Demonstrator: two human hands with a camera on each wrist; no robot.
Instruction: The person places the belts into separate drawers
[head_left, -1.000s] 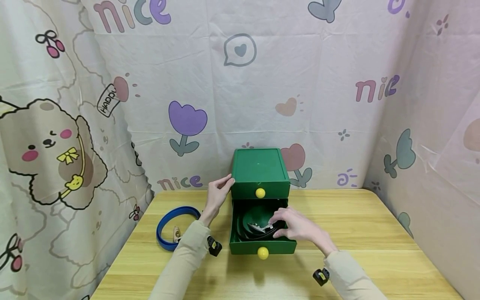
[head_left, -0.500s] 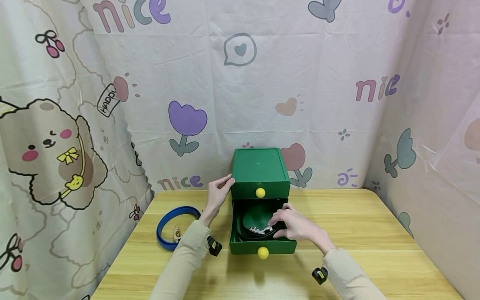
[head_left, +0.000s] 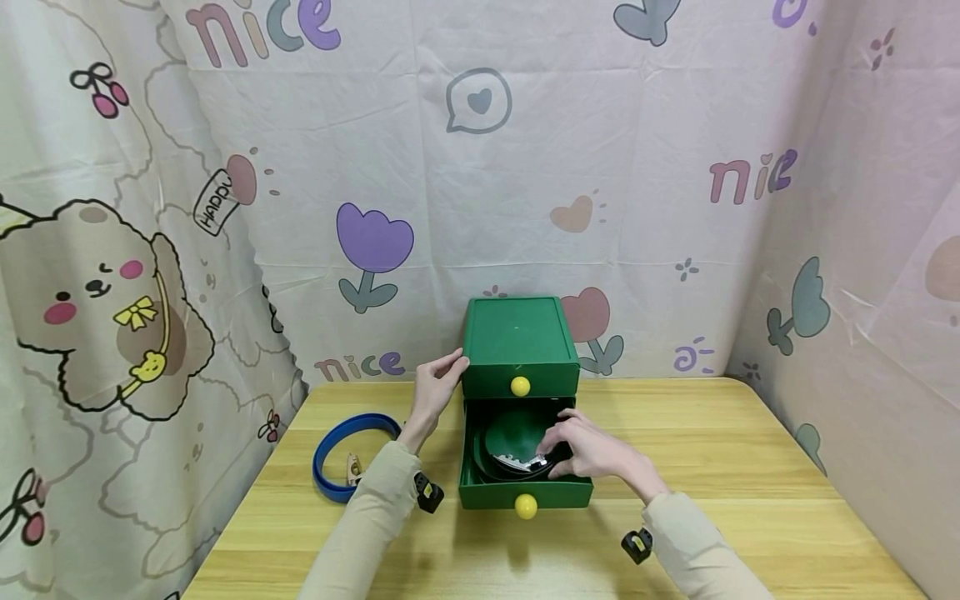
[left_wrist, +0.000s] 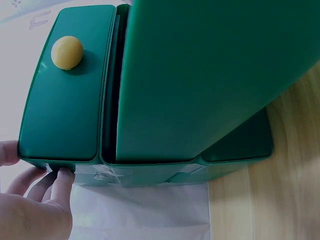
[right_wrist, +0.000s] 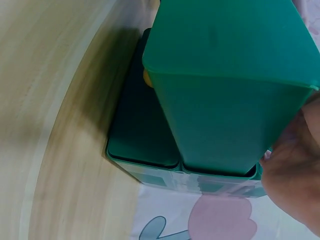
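A green drawer cabinet (head_left: 517, 331) with yellow knobs stands on the table. Its middle drawer (head_left: 495, 497) is pulled out. Inside lies a coiled black belt (head_left: 489, 472) with a silver buckle (head_left: 517, 463). My right hand (head_left: 588, 448) reaches over the drawer's right side and holds the belt between thumb and fingers; the hand partly hides the coil. My left hand (head_left: 437, 390) holds the cabinet's front left corner. In the left wrist view, the thumb is at the top edge and the fingers (left_wrist: 61, 189) lie against the side wall. The right wrist view hides the right hand's fingertips behind the drawer.
A coiled blue belt (head_left: 330, 445) with a gold-coloured buckle (head_left: 354, 469) lies on the wooden table (head_left: 697, 467) left of the cabinet, partly behind the left forearm. A printed curtain (head_left: 517, 208) hangs close behind the cabinet and along both sides.
The silver buckle has turned and settled lower in the drawer, and the black coil sits flatter. My right hand has shifted only slightly; the left hand stays on the corner.
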